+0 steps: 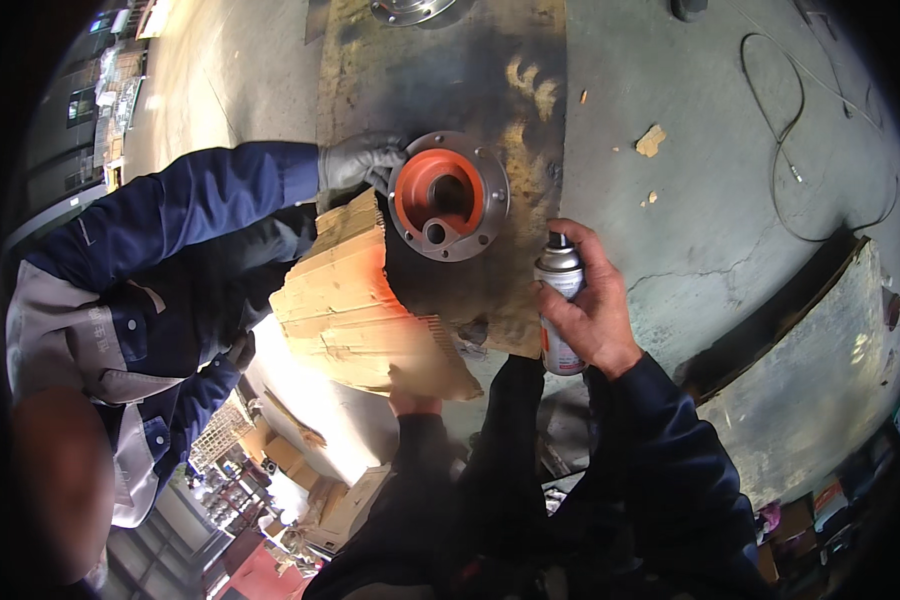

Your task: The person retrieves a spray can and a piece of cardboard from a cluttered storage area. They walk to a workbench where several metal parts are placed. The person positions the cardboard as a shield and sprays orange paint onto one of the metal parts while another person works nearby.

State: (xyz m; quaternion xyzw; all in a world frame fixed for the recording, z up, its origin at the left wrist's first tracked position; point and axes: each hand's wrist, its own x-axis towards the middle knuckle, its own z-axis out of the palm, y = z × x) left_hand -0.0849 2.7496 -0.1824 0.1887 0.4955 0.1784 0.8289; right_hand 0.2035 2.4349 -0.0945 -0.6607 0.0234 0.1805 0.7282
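My right hand (602,312) is wrapped round a spray can (562,345) with a black nozzle, held upright, one finger at its top. My left hand (411,398) grips the lower edge of a torn piece of cardboard (345,310); most of its fingers are hidden behind the sheet. Orange-red paint marks the cardboard's edge nearest the metal part. That part is a round flanged metal housing (497,205) with bolt holes in its rim, an orange-red inside and a dark central bore. A co-worker's grey-gloved hand (355,163) touches the rim on the left.
The housing rests on a stained brown sheet (440,80), with another metal flange (410,10) at its far end. A co-worker in a navy jacket (210,195) leans in from the left. A curved metal plate (805,385) lies right; a thin hose (775,150) trails beyond it.
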